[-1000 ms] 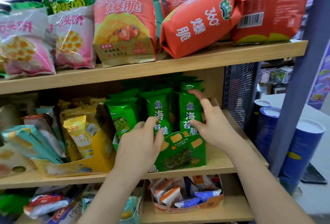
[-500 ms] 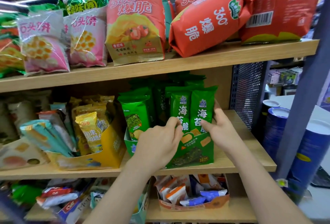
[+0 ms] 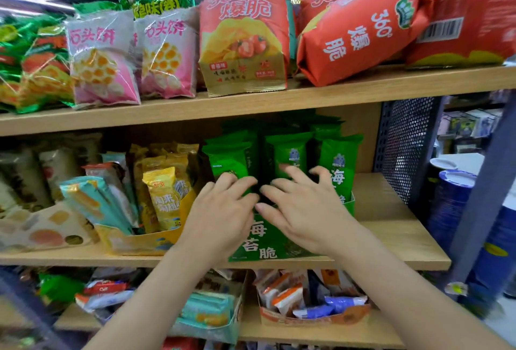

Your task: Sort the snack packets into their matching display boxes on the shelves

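Left hand [image 3: 220, 210] fingers [image 3: 237, 185] lay together and right hand [image 3: 304, 210] fingers [image 3: 293, 174] were spread apart, all resting loosely on green packets [image 3: 339, 165]. Three stood upright at the front of one green display box [image 3: 262, 243] on the middle shelf [image 3: 391, 240].

Shelves [image 3: 251, 109]: three. Pink bags [image 3: 103, 62]: two. Red bags [image 3: 360, 34]: four. Middle-level boxes: three, namely one green box [image 3: 265, 252], one yellow box [image 3: 145, 240], one patterned box [image 3: 42, 232]. Front-row green packets [image 3: 340, 154]: three. Hands: one left hand [image 3: 223, 210], one right hand [image 3: 304, 210].
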